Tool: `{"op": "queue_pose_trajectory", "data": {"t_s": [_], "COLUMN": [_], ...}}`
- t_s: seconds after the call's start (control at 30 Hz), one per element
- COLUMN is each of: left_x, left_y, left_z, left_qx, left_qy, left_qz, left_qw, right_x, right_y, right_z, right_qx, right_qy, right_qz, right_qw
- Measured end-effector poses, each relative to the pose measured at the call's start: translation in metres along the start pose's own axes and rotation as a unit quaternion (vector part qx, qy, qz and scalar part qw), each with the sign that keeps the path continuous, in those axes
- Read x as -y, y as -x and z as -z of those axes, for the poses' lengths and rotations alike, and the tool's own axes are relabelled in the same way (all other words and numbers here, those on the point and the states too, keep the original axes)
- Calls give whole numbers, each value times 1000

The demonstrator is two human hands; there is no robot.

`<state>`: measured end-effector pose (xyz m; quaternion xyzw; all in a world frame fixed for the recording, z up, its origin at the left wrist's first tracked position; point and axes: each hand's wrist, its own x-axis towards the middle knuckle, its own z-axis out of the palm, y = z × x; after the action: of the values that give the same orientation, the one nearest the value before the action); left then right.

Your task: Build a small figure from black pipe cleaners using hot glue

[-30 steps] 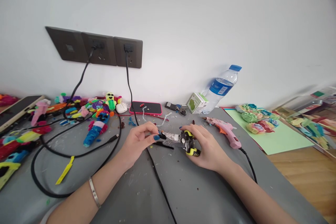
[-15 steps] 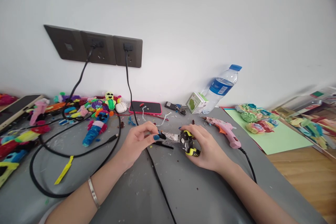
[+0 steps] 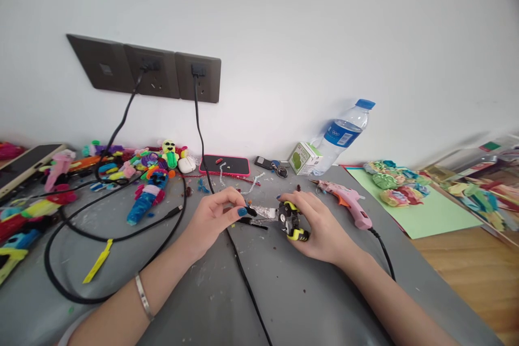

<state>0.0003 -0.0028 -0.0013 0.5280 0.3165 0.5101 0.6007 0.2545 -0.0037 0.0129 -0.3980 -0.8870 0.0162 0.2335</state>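
Observation:
My left hand (image 3: 214, 221), thumb and finger pinched together, holds a small black fuzzy piece (image 3: 251, 211), probably pipe cleaner. Its free end is at the tips of the scissors (image 3: 290, 220). These have black and yellow handles, a spring and short metal blades that point left. My right hand (image 3: 318, 224) is wrapped round the handles, its fingers partly hiding them. Just below the blades, a black strip (image 3: 259, 225) lies on the grey table (image 3: 259, 292). Whether the blades touch the black piece I cannot tell.
Behind my hands lie a pink-edged phone (image 3: 225, 165), keys (image 3: 279, 168), a small box (image 3: 304, 159) and a water bottle (image 3: 343, 135). A pink glue gun (image 3: 344, 199) rests right. Fuzzy figures (image 3: 148, 194) and black cables (image 3: 48, 259) spread left; one cable (image 3: 243, 270) passes under my left hand.
Both hands stay in nearly the same place, with the black piece and the scissors still held. The view has shifted very slightly.

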Motion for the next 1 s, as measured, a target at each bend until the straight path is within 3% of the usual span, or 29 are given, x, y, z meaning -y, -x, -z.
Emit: {"op": "queue_pose_trajectory", "data": {"t_s": [1.0], "left_x": [0], "left_y": [0], "left_z": [0], "left_qx": [19], "left_qy": [2], "left_qz": [15], "left_qw": [1000], "right_x": [-5], "right_y": [1], "right_z": [-2], "right_qx": [1], "right_qy": [1], "right_qz": [26], "right_qw": [1000]}}
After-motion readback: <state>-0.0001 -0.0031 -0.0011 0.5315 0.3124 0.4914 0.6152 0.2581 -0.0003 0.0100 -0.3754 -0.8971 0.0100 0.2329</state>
